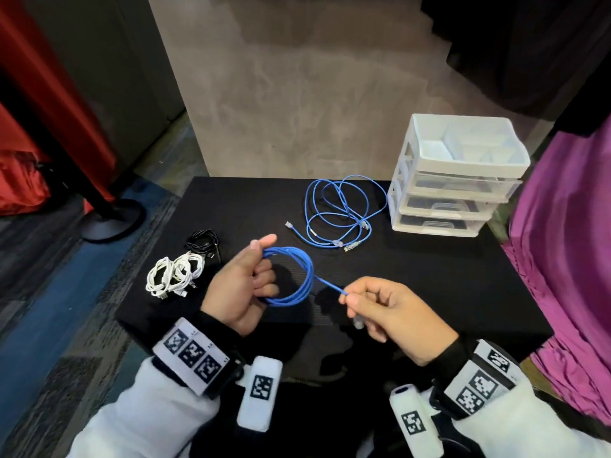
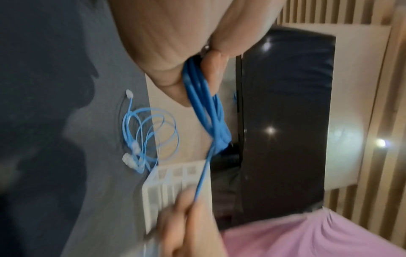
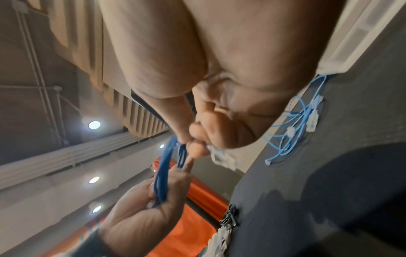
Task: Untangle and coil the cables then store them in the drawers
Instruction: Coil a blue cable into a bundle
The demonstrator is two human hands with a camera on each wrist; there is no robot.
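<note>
My left hand grips a coil of dark blue cable above the black table; the loops hang from its fingers. A short straight tail runs from the coil to my right hand, which pinches it near the clear plug. The same plug shows under the right fingertips. A loose light blue cable lies tangled on the table behind the hands. The white drawer unit stands at the back right with its drawers pushed in.
Coiled white cables and a black cable bundle lie on the table's left part. Purple cloth hangs by the table's right edge. A black stand base sits on the floor to the left.
</note>
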